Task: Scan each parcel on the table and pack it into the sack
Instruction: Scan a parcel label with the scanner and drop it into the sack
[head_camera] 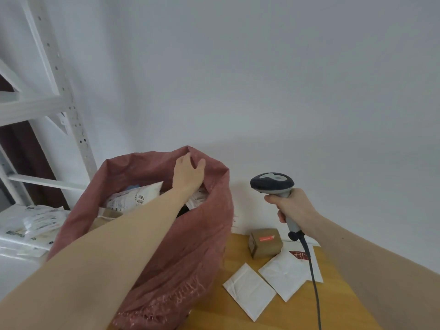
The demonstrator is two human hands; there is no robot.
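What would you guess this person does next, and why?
Probably the left hand leaves the sack and reaches for the small brown box: the scanner in the right hand already casts its red light on that box's label.

Upside-down digits "2601" on a white parcel (135,195) label inside the sack (190,234); other print illegible.

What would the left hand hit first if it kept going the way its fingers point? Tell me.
Most likely the far inner wall of the red sack. The left hand reaches over the sack's mouth with fingers aimed at the back rim, already touching or nearly so; depth is unclear. Beyond that stands the white wall.
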